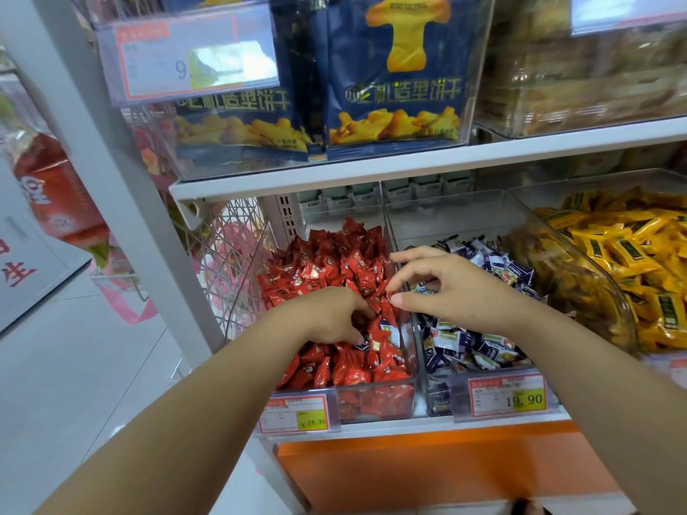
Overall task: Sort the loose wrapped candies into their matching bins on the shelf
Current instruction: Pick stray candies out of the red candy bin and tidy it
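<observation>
The clear left bin [375, 399] is full of red wrapped candies [327, 262]. A few blue-and-white candies [388, 328] lie among the red ones near its front right. The bin beside it [438, 399] holds blue-and-white candies [494, 265]. My left hand [331, 315] is curled down into the red pile. Its fingertips are buried right beside the stray blue-and-white candies, and its grip is hidden. My right hand [450, 288] hovers over the divider between the two bins. Its fingers are spread, and the tips just reach the red wrappers.
A third bin [594, 302] at the right holds yellow wrapped candies [639, 254]. Price tags [507, 395] hang on the bin fronts. The shelf above [371, 172] carries dark blue biscuit bags [394, 76] in clear boxes. A wire rack [238, 262] stands to the left of the shelf post.
</observation>
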### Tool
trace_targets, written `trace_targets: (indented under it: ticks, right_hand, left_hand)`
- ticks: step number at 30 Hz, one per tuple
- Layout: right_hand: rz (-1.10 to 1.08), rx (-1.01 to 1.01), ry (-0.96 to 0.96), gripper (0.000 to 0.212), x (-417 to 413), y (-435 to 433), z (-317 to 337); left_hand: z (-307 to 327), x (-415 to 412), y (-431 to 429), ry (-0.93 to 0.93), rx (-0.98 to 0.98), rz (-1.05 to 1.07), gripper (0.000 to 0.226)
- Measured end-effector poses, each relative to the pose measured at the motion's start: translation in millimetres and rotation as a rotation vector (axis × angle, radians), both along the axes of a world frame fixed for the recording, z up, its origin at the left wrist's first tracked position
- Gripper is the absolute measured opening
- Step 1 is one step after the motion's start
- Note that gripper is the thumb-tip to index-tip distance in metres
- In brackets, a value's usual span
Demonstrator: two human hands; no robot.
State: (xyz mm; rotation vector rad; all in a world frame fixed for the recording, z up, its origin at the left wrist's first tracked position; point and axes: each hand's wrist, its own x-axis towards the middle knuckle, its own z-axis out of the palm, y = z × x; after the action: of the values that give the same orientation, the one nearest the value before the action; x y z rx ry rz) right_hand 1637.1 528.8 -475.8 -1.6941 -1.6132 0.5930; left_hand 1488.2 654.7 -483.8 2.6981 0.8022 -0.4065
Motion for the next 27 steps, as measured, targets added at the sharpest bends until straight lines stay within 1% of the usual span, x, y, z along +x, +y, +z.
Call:
trace_targets:
  ticks: [6, 9, 11, 13, 16, 20, 22, 24, 25, 27]
  right_hand:
    - [0.003, 0.006, -0.007, 0.009, 1, 1, 0]
    - [0.004, 0.005, -0.016, 0.01, 1, 1, 0]
    - [0.003, 0.007, -0.011, 0.01, 1, 0, 0]
    - [0.004, 0.003, -0.008, 0.009, 1, -1, 1]
    - [0.0, 0.0, -0.009, 0.011, 0, -1, 1]
    - [-0.042, 0.015, 0.089, 0.021, 1, -6, 3]
    - [-0.126, 0.074, 0.118, 0.02, 3, -8, 3]
    - [-0.281, 0.202, 0.136, 0.016, 5, -9, 4]
    - [-0.364, 0.273, 0.13, 0.015, 6, -10, 4]
    - [-0.482, 0.379, 0.094, 0.015, 8, -12, 6]
  left_hand:
    - [-2, 8, -3, 0.045, -0.042, 0.009, 0.079]
    - [-5, 8, -6, 0.04, -0.045, 0.014, 0.083]
    - [-6, 6, -8, -0.005, -0.055, 0.031, 0.082]
    - [-4, 1, -9, -0.1, -0.094, 0.05, 0.08]
    - [3, -11, -10, -0.294, -0.183, 0.083, 0.076]
    - [17, -28, -10, -0.548, -0.208, 0.168, 0.066]
    - [25, -28, -11, -0.687, -0.209, 0.186, 0.059]
    - [33, -16, -18, -0.816, -0.228, 0.186, 0.05]
    - [35, -7, -22, -0.86, -0.241, 0.183, 0.046]
    - [38, 12, -31, -0.888, -0.246, 0.167, 0.041]
